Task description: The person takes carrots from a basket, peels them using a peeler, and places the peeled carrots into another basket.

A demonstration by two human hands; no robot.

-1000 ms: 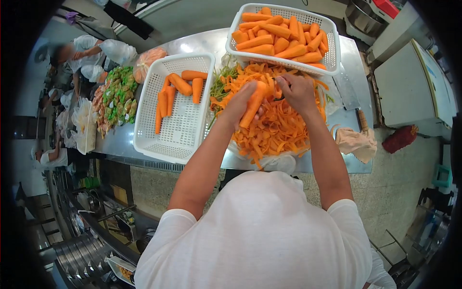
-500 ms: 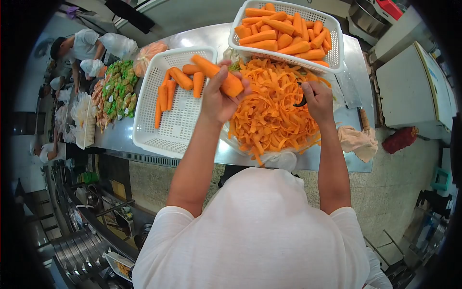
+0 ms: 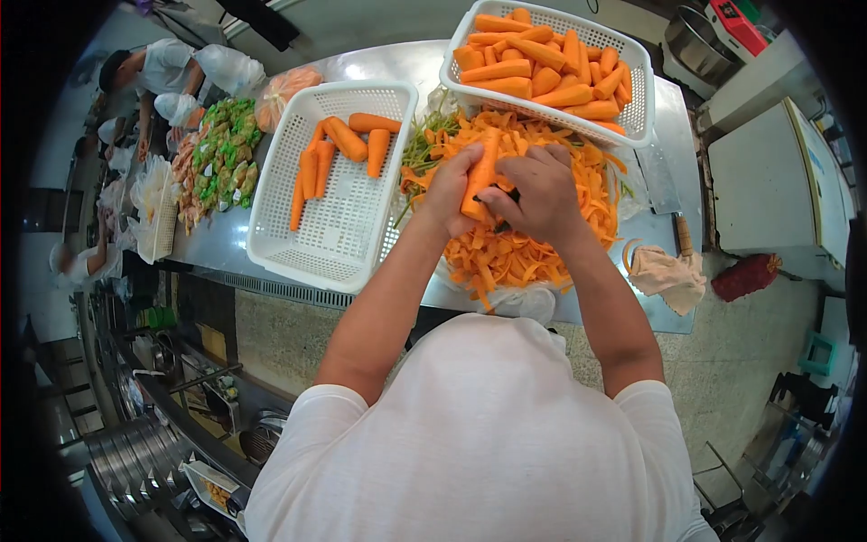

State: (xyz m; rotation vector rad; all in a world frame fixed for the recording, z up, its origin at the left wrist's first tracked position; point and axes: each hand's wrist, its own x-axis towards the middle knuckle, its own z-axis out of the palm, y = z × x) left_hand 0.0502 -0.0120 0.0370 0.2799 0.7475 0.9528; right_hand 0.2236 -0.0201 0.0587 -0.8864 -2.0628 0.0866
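Note:
My left hand [image 3: 452, 190] is closed around a carrot [image 3: 482, 176], which stands at a slant above the heap of peelings. My right hand [image 3: 540, 191] is close against the carrot's right side, fingers curled on a black-handled peeler [image 3: 508, 200]; most of the tool is hidden by the hand. Beneath both hands spreads a big pile of orange carrot peelings [image 3: 515, 257] on clear plastic. To the left, a white perforated basket [image 3: 307, 244] holds several carrots [image 3: 346, 140]. Behind the pile, another white basket [image 3: 551, 113] is heaped with carrots [image 3: 542, 68].
A cleaver [image 3: 659, 185] with a wooden handle lies on the steel table [image 3: 352, 63] at right, near a crumpled cloth [image 3: 668, 275]. Green-and-tan bagged items [image 3: 226, 163] sit farther left. Another person [image 3: 167, 72] stands at the far left end. Green stems [image 3: 424, 149] border the pile.
My left hand has moved right and down, turning the carrot from a leftward slant to nearly upright. My right hand has come left with the peeler to meet the carrot.

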